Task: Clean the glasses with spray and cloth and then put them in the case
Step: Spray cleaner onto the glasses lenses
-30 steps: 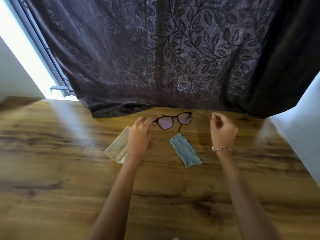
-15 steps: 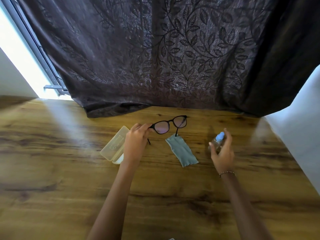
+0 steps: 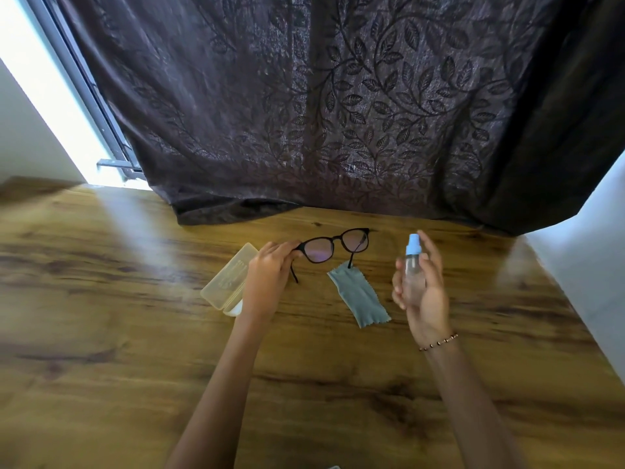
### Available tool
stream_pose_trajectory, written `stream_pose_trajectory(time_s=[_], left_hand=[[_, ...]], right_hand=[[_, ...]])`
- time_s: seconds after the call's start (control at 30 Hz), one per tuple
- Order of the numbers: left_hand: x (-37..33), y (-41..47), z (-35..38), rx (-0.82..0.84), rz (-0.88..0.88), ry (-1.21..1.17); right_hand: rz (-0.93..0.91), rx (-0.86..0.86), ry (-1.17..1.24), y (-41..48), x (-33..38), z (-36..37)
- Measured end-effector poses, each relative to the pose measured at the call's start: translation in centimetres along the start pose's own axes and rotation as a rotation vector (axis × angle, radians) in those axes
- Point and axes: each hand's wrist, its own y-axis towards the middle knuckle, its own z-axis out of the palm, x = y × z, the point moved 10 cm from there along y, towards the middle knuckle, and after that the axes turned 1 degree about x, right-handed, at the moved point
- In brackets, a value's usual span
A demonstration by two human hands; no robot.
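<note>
The glasses (image 3: 333, 247) are pinched at one temple corner by the left hand (image 3: 267, 280) above a wooden table (image 3: 101, 333) backed by a dark leaf-patterned curtain (image 3: 338, 106). The spray bottle (image 3: 412, 269) is gripped upright by the right hand (image 3: 424, 292), just right of the glasses. The cloth (image 3: 360, 297) lies flat between the hands, and the case (image 3: 226, 280) lies beside the left hand.

Daylight blown out at window gap (image 3: 44, 82), top left; dark curtain (image 3: 338, 113) blocks the rest, so room's dimmish. Pale glare streaks on worktop (image 3: 101, 333) at far left & far right corners. Pinkish sheen on glasses (image 3: 319, 252) lenses. Slight motion blur overall, grain smeared twd left edge; wide-angle bends frame edges.
</note>
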Motion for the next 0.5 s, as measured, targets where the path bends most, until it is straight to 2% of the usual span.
stream_pose_trajectory(time_s=[0.2,0.27,0.4,0.5], left_hand=[[-0.5,-0.2,-0.7,-0.049,0.020,-0.020],[-0.5,-0.1,-0.9,-0.059,0.013,-0.021],[-0.9,-0.1,-1.6,-0.086,0.036,-0.036],[-1.6,-0.1,-2.0,-0.105,0.068,-0.032]], right_hand=[[0.053,0.320,0.055,-2.0,0.3,6.0],[0.071,0.374,0.031,-2.6,0.5,7.4],[-0.037,0.303,-0.441,-2.9,1.2,8.6],[-0.270,0.251,-0.784,-2.8,2.7,9.7]])
